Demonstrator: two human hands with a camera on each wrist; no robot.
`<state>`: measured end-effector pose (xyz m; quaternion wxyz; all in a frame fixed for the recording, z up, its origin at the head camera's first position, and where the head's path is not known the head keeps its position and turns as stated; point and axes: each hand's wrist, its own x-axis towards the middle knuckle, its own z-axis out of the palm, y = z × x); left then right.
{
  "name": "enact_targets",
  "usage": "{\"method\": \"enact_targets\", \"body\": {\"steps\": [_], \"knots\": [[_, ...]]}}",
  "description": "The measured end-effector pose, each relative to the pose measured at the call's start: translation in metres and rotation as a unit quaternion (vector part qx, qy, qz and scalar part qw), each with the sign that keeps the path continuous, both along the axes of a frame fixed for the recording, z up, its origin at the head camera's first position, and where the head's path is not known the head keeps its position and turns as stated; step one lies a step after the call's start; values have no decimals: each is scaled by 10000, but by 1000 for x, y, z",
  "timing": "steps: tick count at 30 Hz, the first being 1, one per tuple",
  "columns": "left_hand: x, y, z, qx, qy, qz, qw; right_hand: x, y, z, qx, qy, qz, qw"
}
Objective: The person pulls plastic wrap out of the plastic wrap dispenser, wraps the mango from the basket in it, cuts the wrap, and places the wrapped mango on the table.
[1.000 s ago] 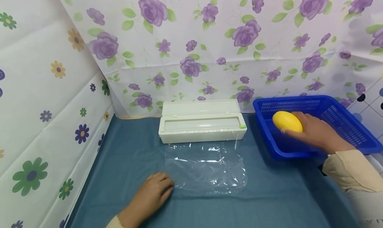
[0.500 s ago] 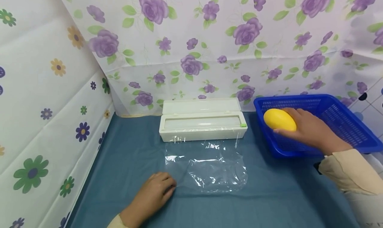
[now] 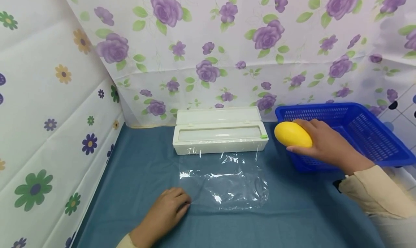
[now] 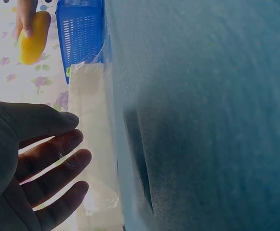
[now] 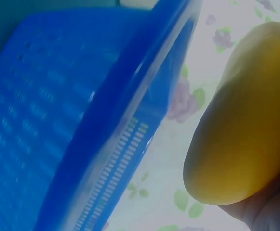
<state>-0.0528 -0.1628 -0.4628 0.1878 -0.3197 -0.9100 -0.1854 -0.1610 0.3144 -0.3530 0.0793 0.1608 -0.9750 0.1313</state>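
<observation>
My right hand (image 3: 328, 143) grips a smooth yellow mango (image 3: 293, 134) over the near-left rim of the blue basket (image 3: 300, 167). In the right wrist view the mango (image 5: 243, 120) fills the right side, with little of the hand showing. A clear sheet of plastic wrap (image 3: 224, 184) lies on the table, drawn out from a white wrap dispenser (image 3: 221, 146). My left hand (image 3: 167, 210) is low on the table and pinches the sheet's near-left corner. Its thumb and index fingertip come close together in the left wrist view, the other fingers (image 4: 58, 180) loosely bent.
The dispenser's lid (image 3: 218, 116) stands raised at the back, and a small green piece (image 3: 263, 136) sits at its right end. A blue-green cloth (image 3: 139, 168) covers the table. Flowered sheets (image 3: 240, 52) hang behind and at the left.
My right hand has carried the mango leftward from inside the basket to over its left rim. The left hand stays in place; glints on the wrap shift slightly.
</observation>
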Motion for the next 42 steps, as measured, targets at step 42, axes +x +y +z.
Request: {"method": "enact_targets", "body": {"steps": [42], "knots": [[0,3,-2,55,41,-120,9999,1,-75,-38,-76,467,788,9958]]}}
